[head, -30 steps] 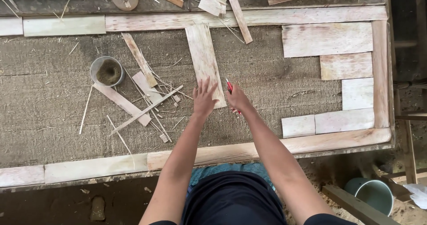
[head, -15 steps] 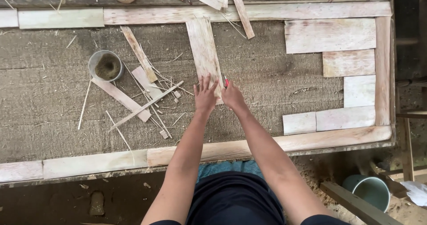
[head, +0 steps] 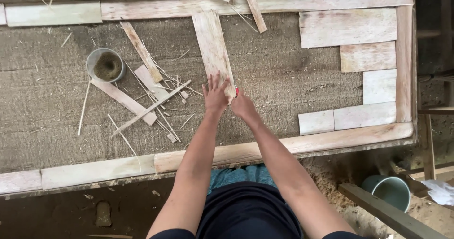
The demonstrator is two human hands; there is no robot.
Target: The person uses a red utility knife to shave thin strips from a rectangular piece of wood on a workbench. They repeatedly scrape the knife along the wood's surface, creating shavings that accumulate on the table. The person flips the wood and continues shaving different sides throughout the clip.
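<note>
A pale wooden strip (head: pixel 212 43) lies lengthwise on the coarse brown mat (head: pixel 283 73), running from the top border down to my hands. My left hand (head: pixel 215 96) rests flat on the strip's near end, fingers spread. My right hand (head: pixel 243 105) is closed beside that end, touching its right corner, with a small red object showing at the fingers; what it is cannot be told.
Pale wooden strips frame the mat; flat pieces (head: pixel 347 27) fill the right corner. A grey cup (head: pixel 105 65) with brown contents stands left, among loose offcuts and splinters (head: pixel 146 104). A teal bucket (head: pixel 390 191) sits on the ground at lower right.
Both hands have moved a little farther up along the strip and closer together. The left hand now lies on the strip's end, and the camera view has shifted slightly.
</note>
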